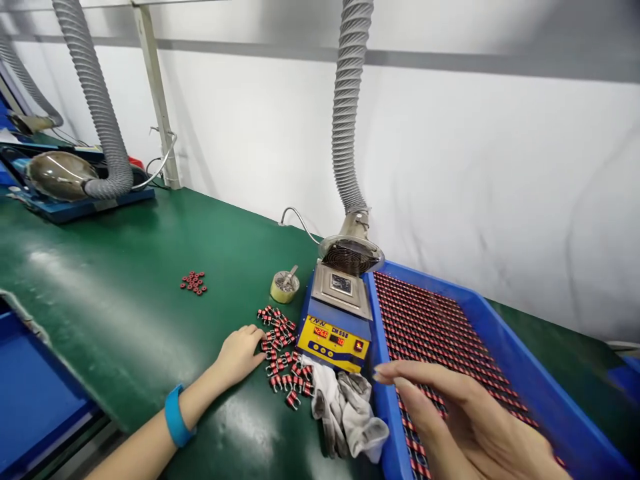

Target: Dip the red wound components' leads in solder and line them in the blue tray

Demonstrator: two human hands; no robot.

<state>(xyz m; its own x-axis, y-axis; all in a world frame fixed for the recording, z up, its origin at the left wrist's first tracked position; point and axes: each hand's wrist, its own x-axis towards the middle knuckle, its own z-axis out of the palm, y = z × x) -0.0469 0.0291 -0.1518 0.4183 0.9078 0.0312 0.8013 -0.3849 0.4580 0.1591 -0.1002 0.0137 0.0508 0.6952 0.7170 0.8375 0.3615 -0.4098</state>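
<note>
Left hand open, flat on the green table, fingertips just beside one loose pile of red-banded coils, right hand open above one blue tray of many rows of coils, neither grip holding anything, one solder pot between the hands

Right hand blurred, cut off by bottom edge; blue tray corner cut off.

Figure, head-camera view of the person's own body: bare left hand and bare right hand; bare left forearm, ringed at the wrist by a broad, smooth, bright blue wristband
</note>
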